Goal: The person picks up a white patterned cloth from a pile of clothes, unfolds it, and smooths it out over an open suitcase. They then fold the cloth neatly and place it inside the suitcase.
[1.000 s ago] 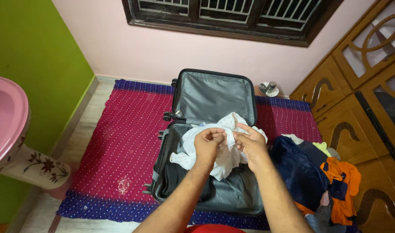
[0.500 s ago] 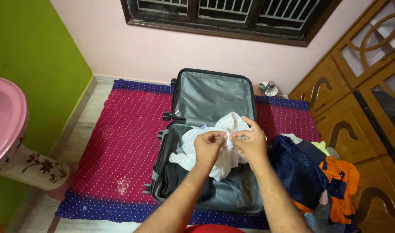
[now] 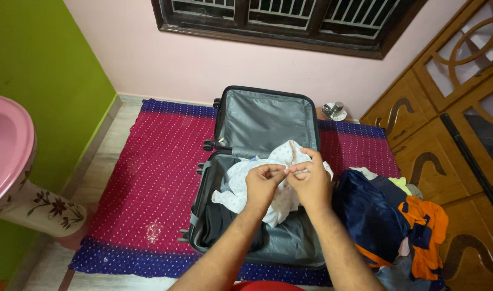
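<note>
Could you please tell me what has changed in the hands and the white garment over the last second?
The right hand, a second ago open with a finger out, has closed on the white garment and now meets the left hand, whose grip is unchanged. The suitcase, clothes pile and mat stayed put.

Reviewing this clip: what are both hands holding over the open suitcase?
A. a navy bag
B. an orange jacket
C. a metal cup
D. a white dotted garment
D: the left hand and right hand both pinch the white dotted garment above the open suitcase, while the orange and navy clothes pile lies untouched to the right on the mat.
</note>
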